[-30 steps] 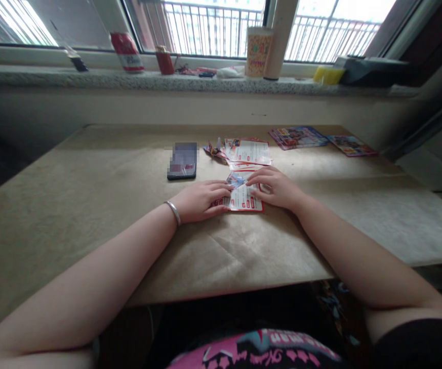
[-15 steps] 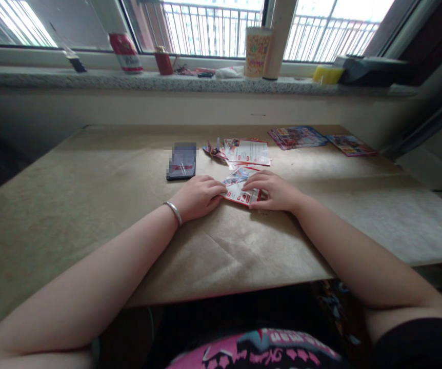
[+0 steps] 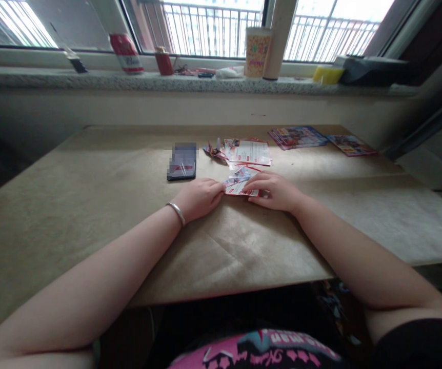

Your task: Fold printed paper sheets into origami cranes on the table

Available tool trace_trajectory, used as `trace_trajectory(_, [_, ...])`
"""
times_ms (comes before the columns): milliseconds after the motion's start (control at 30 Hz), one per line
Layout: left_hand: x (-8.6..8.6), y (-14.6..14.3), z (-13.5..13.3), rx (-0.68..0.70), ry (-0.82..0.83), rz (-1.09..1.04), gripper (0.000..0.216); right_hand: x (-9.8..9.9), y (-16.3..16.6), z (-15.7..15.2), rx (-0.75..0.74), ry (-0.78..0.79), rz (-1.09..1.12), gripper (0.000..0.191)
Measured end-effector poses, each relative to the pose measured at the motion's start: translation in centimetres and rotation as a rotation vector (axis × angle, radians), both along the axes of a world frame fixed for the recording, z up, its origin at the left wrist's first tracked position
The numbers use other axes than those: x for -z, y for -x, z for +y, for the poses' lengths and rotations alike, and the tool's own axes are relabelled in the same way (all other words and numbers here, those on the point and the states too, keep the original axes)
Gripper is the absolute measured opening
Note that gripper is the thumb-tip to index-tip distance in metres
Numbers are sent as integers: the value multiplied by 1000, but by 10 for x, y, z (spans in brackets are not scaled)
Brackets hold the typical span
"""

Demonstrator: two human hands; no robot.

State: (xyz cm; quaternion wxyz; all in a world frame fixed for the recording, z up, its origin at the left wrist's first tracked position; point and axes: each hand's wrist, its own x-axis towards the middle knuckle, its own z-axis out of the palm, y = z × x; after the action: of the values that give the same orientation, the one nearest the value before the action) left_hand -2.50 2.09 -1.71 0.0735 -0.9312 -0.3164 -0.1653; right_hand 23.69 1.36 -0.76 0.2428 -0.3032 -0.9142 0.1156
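A printed paper sheet [image 3: 238, 188], white with red edging and a blue picture, lies creased on the table between my hands. My left hand [image 3: 201, 197], with a silver bangle at the wrist, is closed with thumb and fingertips pinching the sheet's left corner. From the right, my right hand [image 3: 273, 190] holds the sheet down with curved fingers on top. Its thumb is bent near the sheet's lower edge, with a gap below the index finger. Just beyond lie more printed sheets [image 3: 249, 152] and a crumpled colourful paper piece [image 3: 216, 151].
A dark phone [image 3: 182, 162], partly pixelated, lies left of the papers. Colourful printed cards [image 3: 298, 137] and another card [image 3: 352, 145] lie at the back right of the table [image 3: 90, 205]. On the windowsill stand a red can [image 3: 125, 53], a lighter [image 3: 163, 61] and a patterned cup [image 3: 257, 54].
The sheet's lower edge has moved away from me and its lower right part shows less. My left hand shifted slightly; my right thumb moved a little away from me.
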Motion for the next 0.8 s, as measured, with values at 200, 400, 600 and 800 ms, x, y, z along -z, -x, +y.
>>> trace_trajectory(200, [3, 1, 2, 98, 90, -51, 24, 3, 1, 1, 7, 40, -5, 21])
trace_trajectory(400, [3, 1, 2, 144, 145, -69, 26, 4, -1, 1, 281, 160, -23, 29])
trace_trajectory(600, [2, 0, 1, 162, 161, -54, 31, 4, -1, 3, 463, 299, 29, 31])
trace_trajectory(800, [-2, 0, -1, 47, 197, -29, 42, 11, -3, 10, 594, 271, 37, 26])
